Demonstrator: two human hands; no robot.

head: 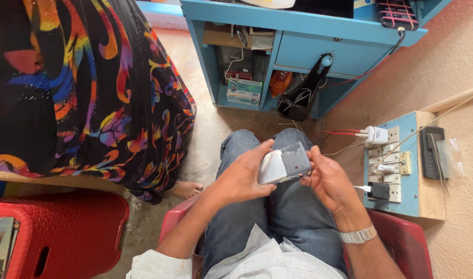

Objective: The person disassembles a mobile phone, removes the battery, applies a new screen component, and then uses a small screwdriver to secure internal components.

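Both hands are meeting over the lap now, and between them a small grey-and-white handset [284, 165] is sitting just above the knees of the blue jeans [278, 217]. The left hand [244, 175] is wrapping around the pale left end of the handset, fingers curled under it and the thumb pressing along the top edge, so it is clamped firmly on the device. The right hand [327, 178] is closing on the darker right end, thumb lying against the side and fingers cupping behind it; a metal wristwatch [357, 235] is showing on that wrist. The person is sitting on a red plastic chair [407, 243], white shirt sleeves rolled back. Just to the right, a blue board of wall sockets [409, 170] is carrying a white plug adapter [376, 135] with red wires and a black charger [379, 191] lower down, both well clear of the hands. Ahead, a blue wooden desk [303, 46] is standing with cluttered open shelves. On the left, another person in a bright multicoloured robe [97, 88] is standing beside a red case [66, 232], one bare foot [187, 190] showing on the floor.
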